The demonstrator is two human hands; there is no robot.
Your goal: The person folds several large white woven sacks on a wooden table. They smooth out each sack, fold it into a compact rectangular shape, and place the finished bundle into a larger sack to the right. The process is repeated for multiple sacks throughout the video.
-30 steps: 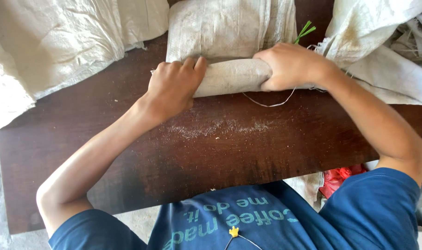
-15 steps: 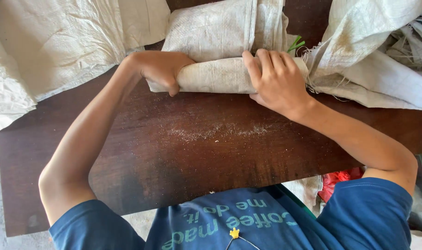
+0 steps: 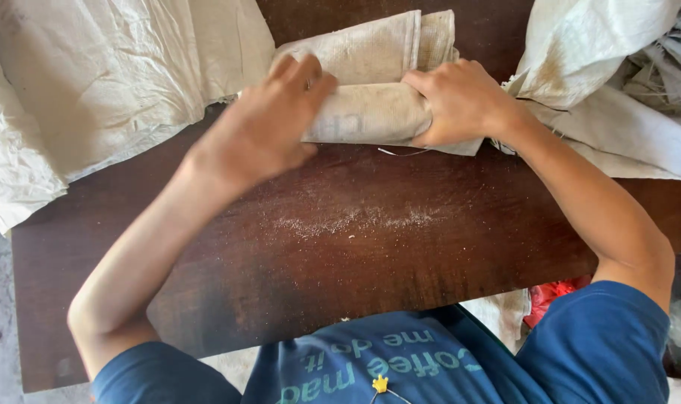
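A beige woven sack point(image 3: 366, 112) lies rolled into a tube on the dark wooden table point(image 3: 355, 262), with its unrolled part reaching toward the far edge. My left hand point(image 3: 269, 123) lies over the roll's left end, fingers stretched across the top. My right hand point(image 3: 460, 101) is curled around the roll's right end and grips it. A loose thread hangs from the roll's near side.
A heap of crumpled white sacks point(image 3: 101, 90) covers the table's left side. More sacks point(image 3: 602, 82) are piled at the right. A line of pale dust point(image 3: 355, 221) crosses the table's middle. Something red point(image 3: 553, 295) shows below the table's near edge.
The roll has grown thicker and moved farther from me. My left hand has shifted from under the roll's left end onto its top. My right hand still grips the right end.
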